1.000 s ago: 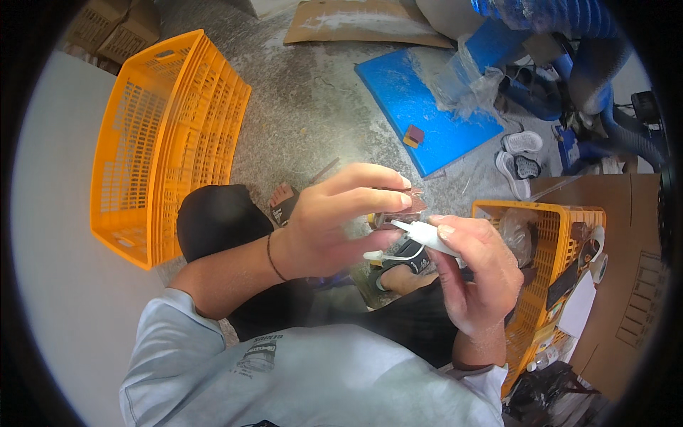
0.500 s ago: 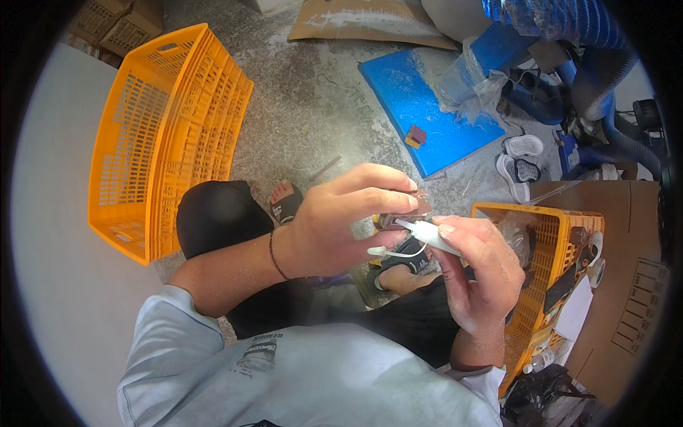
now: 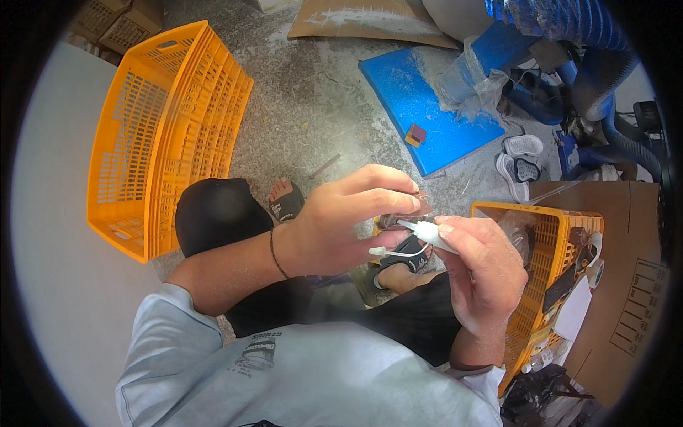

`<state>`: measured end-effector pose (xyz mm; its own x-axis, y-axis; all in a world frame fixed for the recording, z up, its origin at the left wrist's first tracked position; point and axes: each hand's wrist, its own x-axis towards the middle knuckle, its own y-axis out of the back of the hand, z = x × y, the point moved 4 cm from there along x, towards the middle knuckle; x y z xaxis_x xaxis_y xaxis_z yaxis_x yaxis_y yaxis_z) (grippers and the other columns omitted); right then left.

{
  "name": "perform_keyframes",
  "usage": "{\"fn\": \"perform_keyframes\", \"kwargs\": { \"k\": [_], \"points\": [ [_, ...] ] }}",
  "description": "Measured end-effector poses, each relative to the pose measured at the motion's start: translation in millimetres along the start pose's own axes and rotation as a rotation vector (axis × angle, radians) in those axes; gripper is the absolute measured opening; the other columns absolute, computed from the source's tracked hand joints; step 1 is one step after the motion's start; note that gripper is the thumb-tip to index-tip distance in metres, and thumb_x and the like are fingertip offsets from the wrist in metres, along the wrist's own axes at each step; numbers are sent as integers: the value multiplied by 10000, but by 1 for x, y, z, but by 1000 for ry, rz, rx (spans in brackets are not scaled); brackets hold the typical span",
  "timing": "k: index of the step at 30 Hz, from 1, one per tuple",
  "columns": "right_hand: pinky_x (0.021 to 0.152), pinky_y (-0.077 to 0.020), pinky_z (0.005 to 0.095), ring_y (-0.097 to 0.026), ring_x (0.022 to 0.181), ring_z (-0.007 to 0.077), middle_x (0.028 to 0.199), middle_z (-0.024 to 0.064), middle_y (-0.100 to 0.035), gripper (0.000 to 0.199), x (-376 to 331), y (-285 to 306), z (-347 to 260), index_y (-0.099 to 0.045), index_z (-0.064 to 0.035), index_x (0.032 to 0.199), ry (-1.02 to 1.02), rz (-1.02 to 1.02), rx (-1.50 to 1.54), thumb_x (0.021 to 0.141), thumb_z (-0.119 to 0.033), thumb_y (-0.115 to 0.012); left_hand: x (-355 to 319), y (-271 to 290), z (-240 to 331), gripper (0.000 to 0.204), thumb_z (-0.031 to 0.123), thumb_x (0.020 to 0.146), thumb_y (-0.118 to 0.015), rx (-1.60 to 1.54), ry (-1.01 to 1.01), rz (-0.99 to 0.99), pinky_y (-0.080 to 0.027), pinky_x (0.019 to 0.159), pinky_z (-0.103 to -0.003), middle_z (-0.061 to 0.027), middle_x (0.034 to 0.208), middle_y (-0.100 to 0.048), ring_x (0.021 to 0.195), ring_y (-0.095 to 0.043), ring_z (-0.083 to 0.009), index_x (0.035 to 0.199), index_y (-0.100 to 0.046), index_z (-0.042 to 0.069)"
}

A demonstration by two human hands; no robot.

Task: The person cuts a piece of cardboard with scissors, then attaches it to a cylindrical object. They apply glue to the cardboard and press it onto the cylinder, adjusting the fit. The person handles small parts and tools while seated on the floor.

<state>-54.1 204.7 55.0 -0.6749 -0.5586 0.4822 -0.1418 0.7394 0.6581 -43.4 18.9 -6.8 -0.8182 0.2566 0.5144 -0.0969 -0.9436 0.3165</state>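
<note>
My left hand point(image 3: 324, 224) is closed, pinching a small brown piece point(image 3: 425, 204) between fingers and thumb. Most of that piece is hidden by the fingers, and its kind cannot be made out. From the other side my right hand point(image 3: 487, 267) grips a small white squeeze bottle point(image 3: 432, 234) with a thin nozzle, such as glue comes in. The nozzle points left, right at the brown piece; whether it touches cannot be told. A pale cap point(image 3: 378, 251) dangles from the bottle by a thin strap, below the left fingers.
Stacked orange crates point(image 3: 153, 142) stand at the left. Another orange crate point(image 3: 548, 256) holding assorted items is by my right arm, beside a cardboard sheet point(image 3: 619, 242). Ahead lies a blue board point(image 3: 420, 107) bearing a small block point(image 3: 415, 135). Shoes point(image 3: 514, 174) and blue hoses point(image 3: 562, 21) are farther right.
Both hands keep their grips. My right hand has shifted very slightly to the right, and the bottle's nozzle stays by the brown piece.
</note>
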Motion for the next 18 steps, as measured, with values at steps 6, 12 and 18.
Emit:
{"fn": "perform_keyframes", "kwargs": {
  "k": [6,12,18],
  "points": [
    [695,-558,345,-715,811,309,920,172,-724,280,-1,-1,0,-677,1,1051,-6,-10,-41,790,29,-773,0,-2,-1,378,179,858,-809,-8,39,-10,-579,895,-353,-117,1194,-653,1087,-665,-253,1187,-669,59],
    [678,-554,337,-707,800,298,922,165,-721,294,-1,-2,0,-679,-2,1052,4,-22,-67,777,32,-780,0,-2,-1,365,180,862,-806,12,59,-28,-581,893,-351,-120,1192,-654,1092,-667,-257,1179,-677,52],
    [658,-550,326,-698,784,289,921,167,-717,285,0,-3,-3,-687,1,1032,13,-39,-115,766,41,-781,0,-4,-1,373,139,847,-810,46,64,-20,-587,880,-351,-119,1181,-658,1083,-670,-260,1187,-681,52]
  ]
}}
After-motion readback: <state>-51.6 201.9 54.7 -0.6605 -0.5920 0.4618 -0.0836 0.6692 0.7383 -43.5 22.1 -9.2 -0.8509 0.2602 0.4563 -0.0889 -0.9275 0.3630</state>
